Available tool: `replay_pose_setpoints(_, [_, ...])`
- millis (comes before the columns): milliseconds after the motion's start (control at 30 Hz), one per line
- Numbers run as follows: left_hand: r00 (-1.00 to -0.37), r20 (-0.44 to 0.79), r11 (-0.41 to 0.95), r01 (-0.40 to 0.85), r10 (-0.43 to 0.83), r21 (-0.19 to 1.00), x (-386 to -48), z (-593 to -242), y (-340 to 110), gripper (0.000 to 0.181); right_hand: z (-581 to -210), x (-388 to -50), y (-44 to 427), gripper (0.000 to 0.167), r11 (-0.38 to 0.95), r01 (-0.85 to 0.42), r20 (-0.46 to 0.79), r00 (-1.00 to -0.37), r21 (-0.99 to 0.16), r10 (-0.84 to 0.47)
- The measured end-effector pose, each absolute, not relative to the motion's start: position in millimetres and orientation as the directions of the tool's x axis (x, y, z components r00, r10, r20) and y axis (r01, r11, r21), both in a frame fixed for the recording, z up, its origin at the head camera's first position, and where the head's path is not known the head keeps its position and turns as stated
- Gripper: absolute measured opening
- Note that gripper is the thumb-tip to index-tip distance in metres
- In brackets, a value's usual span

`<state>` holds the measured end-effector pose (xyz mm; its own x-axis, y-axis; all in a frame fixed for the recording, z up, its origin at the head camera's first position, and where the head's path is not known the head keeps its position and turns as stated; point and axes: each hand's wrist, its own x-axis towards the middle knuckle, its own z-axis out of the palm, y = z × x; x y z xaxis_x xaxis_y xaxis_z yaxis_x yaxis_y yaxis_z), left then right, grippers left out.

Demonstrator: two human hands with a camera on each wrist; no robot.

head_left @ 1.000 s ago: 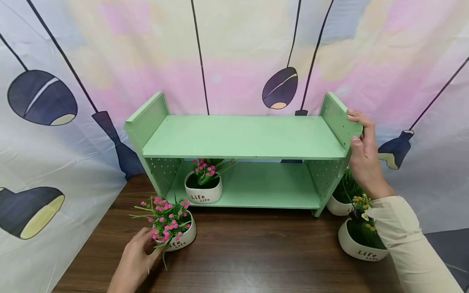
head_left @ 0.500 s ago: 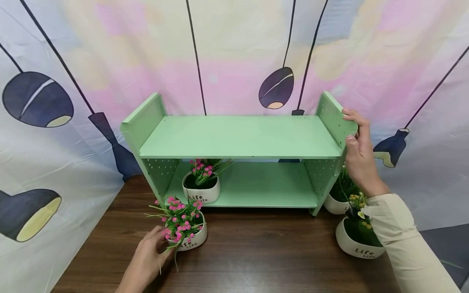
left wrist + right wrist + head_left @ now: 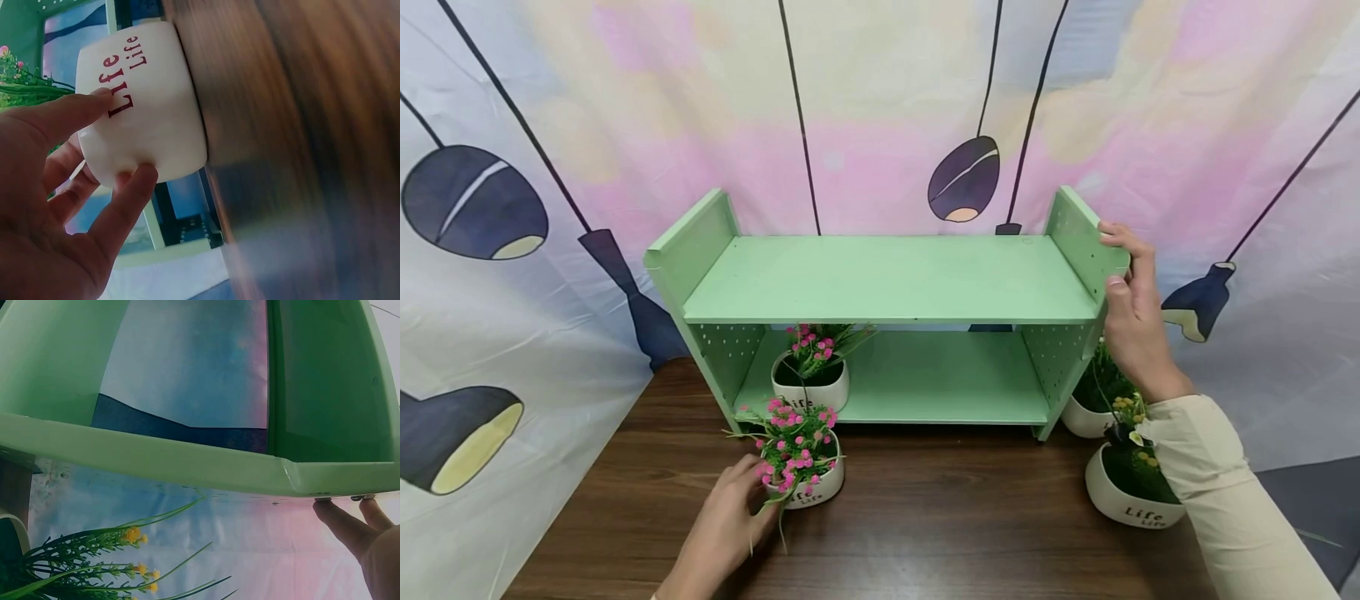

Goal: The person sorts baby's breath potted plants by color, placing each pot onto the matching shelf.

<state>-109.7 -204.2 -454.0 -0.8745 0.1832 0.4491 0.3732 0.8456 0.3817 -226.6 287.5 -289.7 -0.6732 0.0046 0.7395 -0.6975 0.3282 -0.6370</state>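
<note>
A white pot with pink flowers (image 3: 823, 490), lettered "Life", stands on the table in front of the green two-tier shelf (image 3: 887, 279). My left hand (image 3: 722, 517) grips it from the left. In the left wrist view, thumb and fingers (image 3: 125, 203) hold the pot's white wall (image 3: 150, 125). At the shelf's right side panel (image 3: 1086, 242), my right hand (image 3: 1138, 329) holds the upper edge, fingers over the top and thumb at the front. Fingertips touch the panel's outer face in the right wrist view. Another pink-flowered pot (image 3: 812, 393) sits on the lower tier, left.
Two white pots with greenery, a rear one (image 3: 1084, 417) and a front one (image 3: 1131, 498) with yellow flowers, stand right of the shelf near my right forearm. A printed curtain (image 3: 880, 108) hangs behind. The dark wooden table (image 3: 940, 517) extends in front.
My left hand has moved the pink-flowered pot to the right along the table, so it now partly covers the pot on the lower tier. The right hand stays on the side panel.
</note>
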Motion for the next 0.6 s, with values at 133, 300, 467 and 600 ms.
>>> replay_pose_setpoints(133, [-0.862, 0.461, 0.842, 0.400, 0.211, 0.363, -110.3, -454.7, -199.5, 0.039, -289.5, -226.6, 287.2, 0.045, 0.324, -0.699, 0.739, -0.674, -0.637, 0.001])
replay_pose_setpoints(300, [-0.842, 0.488, 0.843, 0.422, 0.229, 0.333, -110.7, -455.8, -194.6, 0.038, -290.0, -226.8, 286.1, 0.045, 0.325, -0.700, 0.741, -0.672, -0.637, 0.004])
replay_pose_setpoints(467, [-0.852, 0.471, 0.840, 0.416, 0.228, 0.347, -110.5, -455.3, -185.5, 0.038, -290.2, -228.2, 286.2, 0.044, 0.331, -0.711, 0.756, -0.655, -0.620, 0.010])
replay_pose_setpoints(600, [-0.867, 0.447, 0.837, 0.402, 0.219, 0.371, -109.5, -454.0, -177.7, 0.039, -290.8, -228.7, 287.2, 0.043, 0.321, -0.718, 0.761, -0.648, -0.617, 0.014])
